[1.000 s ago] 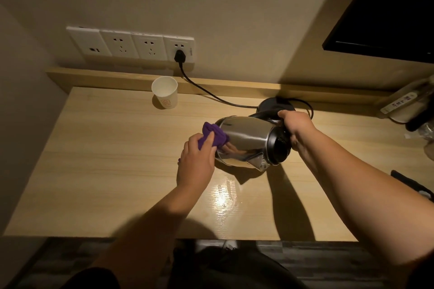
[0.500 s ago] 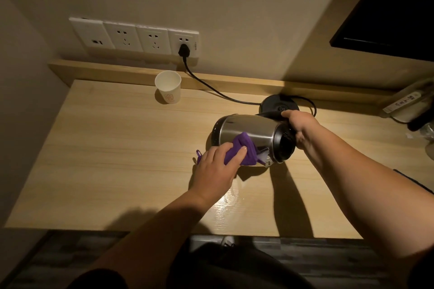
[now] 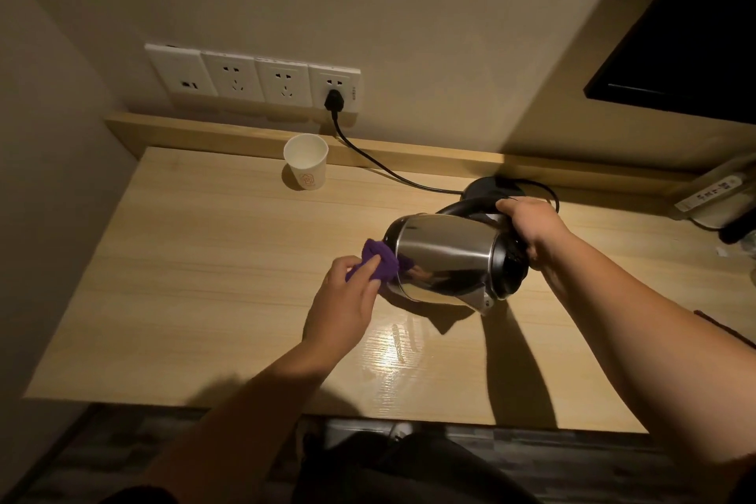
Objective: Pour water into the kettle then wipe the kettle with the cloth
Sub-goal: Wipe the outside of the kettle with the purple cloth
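Observation:
A steel kettle [image 3: 446, 254] with black trim lies tipped on its side above the wooden table [image 3: 196, 282], its top and spout toward me. My right hand [image 3: 529, 227] grips its black handle. My left hand [image 3: 343, 307] holds a bunched purple cloth [image 3: 382, 264] pressed against the kettle's bottom end on the left. A white paper cup [image 3: 306, 167] stands upright at the back of the table.
The kettle's black base [image 3: 489, 186] sits behind the kettle, its cord [image 3: 368, 160] running to a wall socket [image 3: 335, 88]. A dark screen [image 3: 687, 45] hangs at upper right. Small items lie at the far right edge. A wet sheen [image 3: 392, 356] shows on the table near me.
My left hand slid the cloth from the kettle's side near the spout back to its bottom end on the left. The kettle stays tipped in my right hand.

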A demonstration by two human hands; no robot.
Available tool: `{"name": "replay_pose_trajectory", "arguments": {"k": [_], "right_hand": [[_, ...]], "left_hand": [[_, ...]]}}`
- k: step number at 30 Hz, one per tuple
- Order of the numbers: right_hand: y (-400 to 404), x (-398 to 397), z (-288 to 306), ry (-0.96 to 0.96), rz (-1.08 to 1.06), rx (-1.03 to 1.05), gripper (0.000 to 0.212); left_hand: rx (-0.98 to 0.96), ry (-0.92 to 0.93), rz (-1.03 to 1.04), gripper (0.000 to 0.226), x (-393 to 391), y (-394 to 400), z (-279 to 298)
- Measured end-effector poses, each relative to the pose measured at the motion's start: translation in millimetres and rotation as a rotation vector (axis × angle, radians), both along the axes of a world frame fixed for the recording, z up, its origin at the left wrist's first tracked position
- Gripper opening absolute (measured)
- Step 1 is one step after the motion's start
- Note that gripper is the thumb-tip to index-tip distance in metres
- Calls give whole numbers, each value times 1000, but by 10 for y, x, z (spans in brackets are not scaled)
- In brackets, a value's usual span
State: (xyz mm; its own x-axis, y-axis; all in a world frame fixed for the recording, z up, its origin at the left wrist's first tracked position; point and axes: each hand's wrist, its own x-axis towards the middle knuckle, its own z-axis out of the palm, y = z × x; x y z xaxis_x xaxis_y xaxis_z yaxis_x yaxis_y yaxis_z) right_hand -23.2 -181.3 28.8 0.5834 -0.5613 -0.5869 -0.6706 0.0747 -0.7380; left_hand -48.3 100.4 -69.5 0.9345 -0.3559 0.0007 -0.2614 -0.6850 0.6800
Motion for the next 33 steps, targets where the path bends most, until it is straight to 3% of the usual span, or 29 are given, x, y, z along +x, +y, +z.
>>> {"name": "replay_pose_trajectory", "arguments": {"k": [2, 5, 13, 16, 22, 25, 33], "right_hand": [[10, -35, 1, -68, 110, -69, 24], [35, -97, 45, -115, 256, -156, 21], [60, -173, 91, -217, 490, -275, 27], [32, -176, 91, -246, 501, -308, 28], [-30, -144, 84, -266, 509, -309, 29], [-17, -122, 55, -278, 483, -306, 30], [-45, -109, -30, -261, 277, -224, 26]], "left_hand": [[-187, 148, 117, 41, 126, -39, 171], [-265, 288, 169, 40, 427, -114, 338], [-12, 299, -146, 37, 1011, -404, 459], [79, 278, -253, 39, 1070, -508, 419], [103, 242, -255, 35, 1115, -594, 323], [47, 254, -220, 26, 1054, -601, 267], [-205, 148, 10, 30, 441, -453, 57]]}}
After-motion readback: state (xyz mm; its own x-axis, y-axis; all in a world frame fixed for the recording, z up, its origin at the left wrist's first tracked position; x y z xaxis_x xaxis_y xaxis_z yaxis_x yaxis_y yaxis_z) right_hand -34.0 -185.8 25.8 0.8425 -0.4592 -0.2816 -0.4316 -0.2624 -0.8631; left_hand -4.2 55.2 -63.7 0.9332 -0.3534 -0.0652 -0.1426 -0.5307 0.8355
